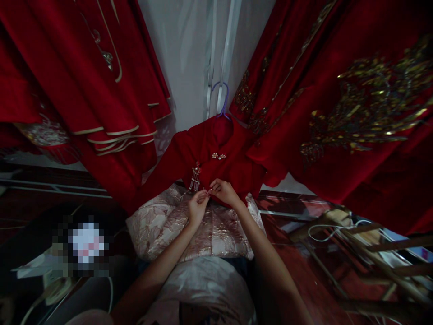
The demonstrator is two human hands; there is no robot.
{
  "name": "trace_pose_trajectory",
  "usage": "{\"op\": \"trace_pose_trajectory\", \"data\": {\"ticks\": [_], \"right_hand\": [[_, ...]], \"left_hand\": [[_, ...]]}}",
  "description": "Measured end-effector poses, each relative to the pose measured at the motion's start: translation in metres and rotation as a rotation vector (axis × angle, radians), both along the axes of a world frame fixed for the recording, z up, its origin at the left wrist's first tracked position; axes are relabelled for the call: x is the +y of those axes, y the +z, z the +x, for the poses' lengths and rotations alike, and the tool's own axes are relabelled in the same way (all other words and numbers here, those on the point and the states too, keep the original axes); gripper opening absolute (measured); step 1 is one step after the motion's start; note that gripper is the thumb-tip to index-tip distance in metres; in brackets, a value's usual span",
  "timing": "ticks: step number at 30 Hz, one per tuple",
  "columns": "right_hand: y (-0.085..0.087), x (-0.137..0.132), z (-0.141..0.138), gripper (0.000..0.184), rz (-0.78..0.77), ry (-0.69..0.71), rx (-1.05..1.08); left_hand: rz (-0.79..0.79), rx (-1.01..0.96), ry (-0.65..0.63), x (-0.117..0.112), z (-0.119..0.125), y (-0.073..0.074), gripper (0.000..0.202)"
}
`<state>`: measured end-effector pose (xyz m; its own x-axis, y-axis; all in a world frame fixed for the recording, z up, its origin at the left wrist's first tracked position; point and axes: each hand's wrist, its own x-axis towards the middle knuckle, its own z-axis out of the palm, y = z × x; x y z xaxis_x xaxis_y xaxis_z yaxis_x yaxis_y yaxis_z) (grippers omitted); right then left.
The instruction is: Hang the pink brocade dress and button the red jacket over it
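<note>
A red garment (233, 169) on a purple wire hanger (223, 100) lies in front of me, its lower part over a pale pink brocade cloth (158, 225) on my lap. At its collar is a pearl-like clasp (218, 156). A beaded tassel ornament (195, 176) sits on its front, left of centre. Just below the tassel, my left hand (198, 205) is pinched, and the fingertips of my right hand (223, 192) are closed close beside it. Between them shows a small pale beaded piece (209, 192), too small to make out fully.
Red garments with pale trim (115, 90) hang at the left. Others with gold sequin embroidery (368, 104) hang at the right. A wooden rack or stool (372, 253) with a white cable (314, 232) stands at the lower right. A power strip (56, 286) lies at the lower left.
</note>
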<state>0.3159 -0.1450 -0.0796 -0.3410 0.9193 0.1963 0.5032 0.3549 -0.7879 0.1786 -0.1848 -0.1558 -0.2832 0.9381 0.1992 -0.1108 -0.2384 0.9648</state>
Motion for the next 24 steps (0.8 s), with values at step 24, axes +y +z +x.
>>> {"op": "trace_pose_trajectory", "data": {"ticks": [24], "right_hand": [[0.003,-0.006,-0.005,0.019,0.099,-0.050,-0.061]], "left_hand": [[-0.088,-0.074,-0.088,0.013,-0.003,0.003,0.026]]}}
